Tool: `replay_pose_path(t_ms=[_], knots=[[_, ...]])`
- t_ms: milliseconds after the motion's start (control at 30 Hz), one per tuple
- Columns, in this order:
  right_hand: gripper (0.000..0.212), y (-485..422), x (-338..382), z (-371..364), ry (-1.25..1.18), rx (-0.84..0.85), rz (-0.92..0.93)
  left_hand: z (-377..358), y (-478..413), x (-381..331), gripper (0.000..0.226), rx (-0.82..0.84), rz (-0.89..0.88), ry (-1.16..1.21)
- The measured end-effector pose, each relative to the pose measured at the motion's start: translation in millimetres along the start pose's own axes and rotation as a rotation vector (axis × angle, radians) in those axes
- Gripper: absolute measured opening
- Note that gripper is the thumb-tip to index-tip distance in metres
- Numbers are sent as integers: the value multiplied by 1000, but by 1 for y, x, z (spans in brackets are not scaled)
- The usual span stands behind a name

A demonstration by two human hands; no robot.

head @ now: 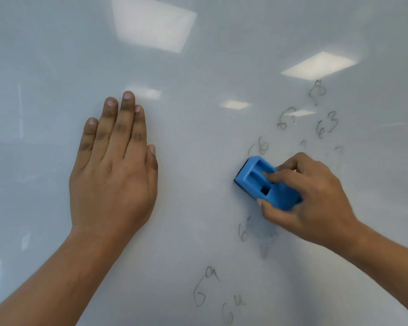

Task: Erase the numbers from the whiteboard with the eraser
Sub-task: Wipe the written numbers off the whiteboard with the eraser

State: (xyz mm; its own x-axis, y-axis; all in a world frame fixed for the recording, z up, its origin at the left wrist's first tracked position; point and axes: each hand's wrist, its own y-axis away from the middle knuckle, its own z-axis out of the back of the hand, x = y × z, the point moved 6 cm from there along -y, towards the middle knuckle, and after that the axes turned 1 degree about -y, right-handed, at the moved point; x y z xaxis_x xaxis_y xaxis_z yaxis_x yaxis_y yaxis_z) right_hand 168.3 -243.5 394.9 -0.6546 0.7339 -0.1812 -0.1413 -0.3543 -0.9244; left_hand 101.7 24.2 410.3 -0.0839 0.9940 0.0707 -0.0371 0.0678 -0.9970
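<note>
A whiteboard fills the whole view. My right hand grips a blue eraser and presses it flat against the board at centre right. Faint handwritten numbers surround it: several above right, such as a 63 and a 58, a smudged patch just below the eraser, and two more numbers near the bottom edge. My left hand lies flat on the board at centre left, fingers together and pointing up, holding nothing.
Ceiling lights reflect as bright patches on the glossy board. The left half of the board carries no writing.
</note>
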Motion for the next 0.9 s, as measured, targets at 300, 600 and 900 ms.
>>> replay_pose_path(t_ms=[300,600,900], knots=[[44,-12,1,5,94,38,166,1,0,-1,55,0,7,19],[43,-6,5,0,62,65,259,0,-1,-1,57,23,2,29],[48,-40,-72,33,-5,-222,-148,-3,0,1,56,-15,-17,61]])
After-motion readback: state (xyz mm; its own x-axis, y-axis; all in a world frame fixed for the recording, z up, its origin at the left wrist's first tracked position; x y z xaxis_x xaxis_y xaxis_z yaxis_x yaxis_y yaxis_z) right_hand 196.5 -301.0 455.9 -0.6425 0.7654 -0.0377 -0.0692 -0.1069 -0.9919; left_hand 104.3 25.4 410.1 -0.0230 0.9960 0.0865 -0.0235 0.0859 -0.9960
